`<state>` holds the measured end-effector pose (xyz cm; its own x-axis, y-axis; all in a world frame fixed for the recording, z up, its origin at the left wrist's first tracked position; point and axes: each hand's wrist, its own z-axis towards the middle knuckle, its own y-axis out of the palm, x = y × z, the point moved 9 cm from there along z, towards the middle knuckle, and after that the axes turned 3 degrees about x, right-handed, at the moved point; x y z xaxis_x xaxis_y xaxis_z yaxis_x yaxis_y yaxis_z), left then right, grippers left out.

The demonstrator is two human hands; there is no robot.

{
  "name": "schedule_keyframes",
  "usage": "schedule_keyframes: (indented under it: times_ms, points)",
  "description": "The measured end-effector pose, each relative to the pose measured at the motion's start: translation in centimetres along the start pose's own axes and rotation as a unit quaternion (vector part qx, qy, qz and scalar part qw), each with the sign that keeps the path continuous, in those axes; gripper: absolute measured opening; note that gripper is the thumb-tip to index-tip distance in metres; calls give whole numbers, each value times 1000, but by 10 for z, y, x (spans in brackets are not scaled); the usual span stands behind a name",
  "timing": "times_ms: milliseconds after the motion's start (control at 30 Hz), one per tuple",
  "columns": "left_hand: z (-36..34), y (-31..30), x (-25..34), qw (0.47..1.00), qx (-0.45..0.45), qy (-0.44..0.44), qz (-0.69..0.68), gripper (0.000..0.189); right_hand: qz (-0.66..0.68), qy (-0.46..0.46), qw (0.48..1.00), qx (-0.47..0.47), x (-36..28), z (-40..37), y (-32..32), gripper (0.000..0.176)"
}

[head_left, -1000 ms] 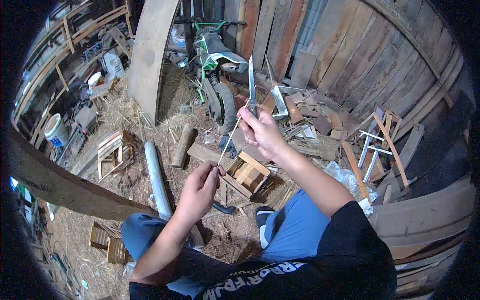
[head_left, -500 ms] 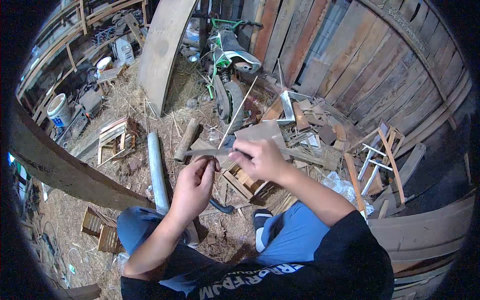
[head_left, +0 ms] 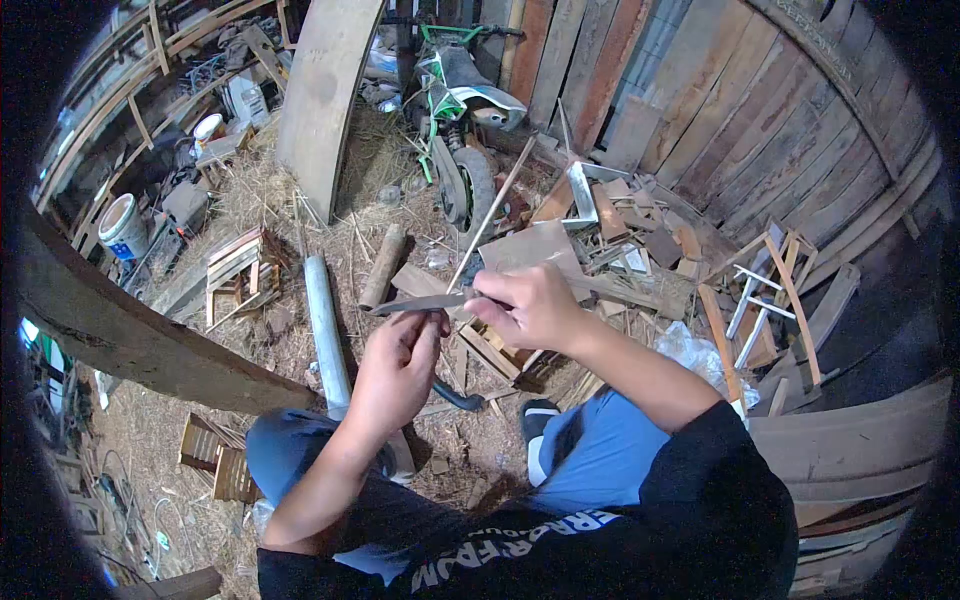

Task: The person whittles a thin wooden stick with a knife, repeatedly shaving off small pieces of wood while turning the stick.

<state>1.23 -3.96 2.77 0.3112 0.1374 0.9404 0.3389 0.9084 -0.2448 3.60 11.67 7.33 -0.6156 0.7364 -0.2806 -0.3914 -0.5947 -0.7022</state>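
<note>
My right hand (head_left: 530,305) is closed around the handle of a knife (head_left: 425,303), its blade pointing left across the top of my left fingers. Just under the blade, my left hand (head_left: 398,365) has thumb and fingers pinched together on a long thin wooden stick (head_left: 497,212). The stick slants up and away to the right, beyond the blade. Its near end is hidden by the blade and my fingers. Below the hands sits a small slatted wooden crate (head_left: 490,355), beside a dark blue curved piece (head_left: 458,398).
A pale pole (head_left: 326,330) and a short log (head_left: 383,266) lie on the straw-strewn floor. A green and white motorbike (head_left: 460,110) stands ahead by the plank wall (head_left: 720,110). Wood scraps and a white metal frame (head_left: 755,315) lie right. A thick beam (head_left: 150,335) crosses the left side.
The whole view has shifted slightly. The knife blade's angle over my left fingers has changed a little, and the stick's far end has moved up and right. Both hands keep their hold.
</note>
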Motion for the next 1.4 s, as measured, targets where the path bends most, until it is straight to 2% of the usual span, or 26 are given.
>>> schedule_keyframes:
  times_ms: [100, 133, 233, 267, 367, 400, 500, 533, 633, 667, 767, 800, 900, 933, 1033, 1067, 1167, 1200, 1300, 1333, 1400]
  points:
    - [-3, 0, -8, 995, -22, -81, -49, 19, 7, 237, 971, 7, 79, 3, 0, 29]
    - [-6, 3, -7, 992, -42, -111, -52, 19, -34, 231, 972, 23, 91, 5, -10, 32]
    - [-5, 4, -9, 989, -24, -100, -104, 19, 31, 16, 999, 15, 34, -2, 9, 35]
    - [-5, 2, -10, 990, -31, -118, -77, 19, 18, 17, 1000, 15, 38, 2, 10, 35]
    - [3, -7, -19, 989, 9, -101, -108, 19, -14, 44, 999, 24, 53, 7, 11, 35]
    - [6, -9, -22, 988, -1, -115, -98, 21, -70, 45, 996, -19, 54, 11, 13, 34]
    - [2, -4, -26, 982, 1, -146, -117, 22, -57, 1, 998, -10, 16, 3, 18, 34]
    - [-1, 2, -25, 981, -16, -152, -120, 23, -65, -33, 997, 32, 11, 1, 16, 36]
    - [-4, 4, -16, 971, -33, -181, -154, 21, -22, 210, 977, 10, 90, 8, 3, 36]
    - [-4, 7, -19, 975, -37, -161, -146, 20, -36, 196, 979, 46, 104, 6, -5, 37]
    - [-3, 10, -14, 986, -45, -109, -122, 21, -42, 21, 999, 21, 37, 4, -5, 40]
    - [-5, 12, -18, 978, -59, -150, -133, 21, -48, 2, 999, 9, 34, -3, 4, 40]
    - [-6, 11, -13, 973, -56, -173, -141, 21, 6, 229, 973, 4, 106, -2, 3, 39]
    - [-5, 12, -15, 978, -47, -153, -130, 20, -26, 181, 983, 37, 101, 3, -12, 40]
    - [-3, 12, -14, 982, -43, -134, -123, 19, -23, 3, 1000, 5, 34, -5, 1, 35]
    - [-4, 12, -16, 980, -41, -136, -143, 19, -18, 0, 1000, 18, 25, -6, 0, 33]
    - [-5, 10, -13, 979, -38, -163, -117, 18, -28, 185, 982, 33, 89, 3, -4, 31]
    - [-3, 11, -13, 984, -28, -130, -121, 17, -31, 152, 988, 26, 75, 2, -3, 33]
    - [-3, 13, -11, 991, -35, -110, -74, 16, -46, 39, 998, 2, 24, -6, 3, 41]
    - [-5, 13, -12, 988, -31, -121, -88, 17, -28, 48, 998, 8, 26, -4, 3, 40]
    - [-8, 13, -13, 983, -31, -143, -113, 17, -33, 156, 987, 28, 70, 5, -9, 36]
